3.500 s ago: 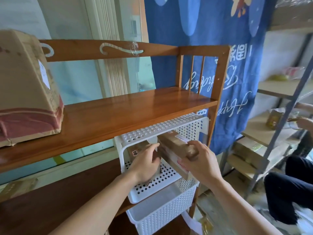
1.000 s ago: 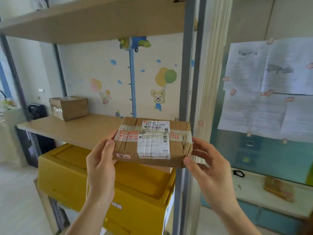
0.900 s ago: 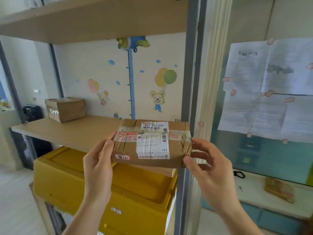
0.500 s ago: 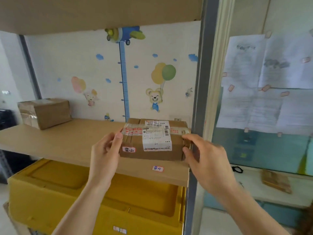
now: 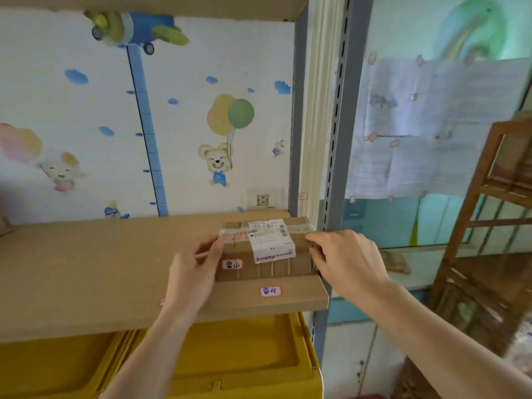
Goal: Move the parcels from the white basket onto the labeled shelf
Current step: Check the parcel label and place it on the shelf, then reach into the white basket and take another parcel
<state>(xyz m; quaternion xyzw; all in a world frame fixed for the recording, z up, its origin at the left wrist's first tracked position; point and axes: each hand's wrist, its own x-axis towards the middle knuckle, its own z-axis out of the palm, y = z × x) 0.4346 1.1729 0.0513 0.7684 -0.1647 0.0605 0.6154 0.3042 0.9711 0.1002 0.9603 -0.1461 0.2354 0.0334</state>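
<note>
A: Where is the parcel [image 5: 267, 250] sitting?

B: Flat on the shelf [image 5: 100, 263], at the right-hand end, close against the grey upright [image 5: 335, 168]. Its small tag faces us, just above the matching shelf label [image 5: 271, 291] on the front edge.

A: And the hands?

B: One at each end. From the left hand [image 5: 191, 276], the box lies at about two o'clock; the thumb is pressed to its left end, fingers loosely curled. From the right hand [image 5: 349, 262], it lies at nine o'clock; the fingertips rest on the right end and top corner, fingers half closed. Both touch it, though neither seems to be gripping hard.

A: Which way does its long axis run?

B: Three to nine, along the shelf front. So both hands are equally near, and letting go, I'd judge, means pulling back toward six.

A: The surroundings?

B: Bare tan board to the left, a yellow bin [image 5: 230, 367] beneath, cartoon-papered wall behind, a wooden rack [image 5: 472, 203] out at three o'clock.
</note>
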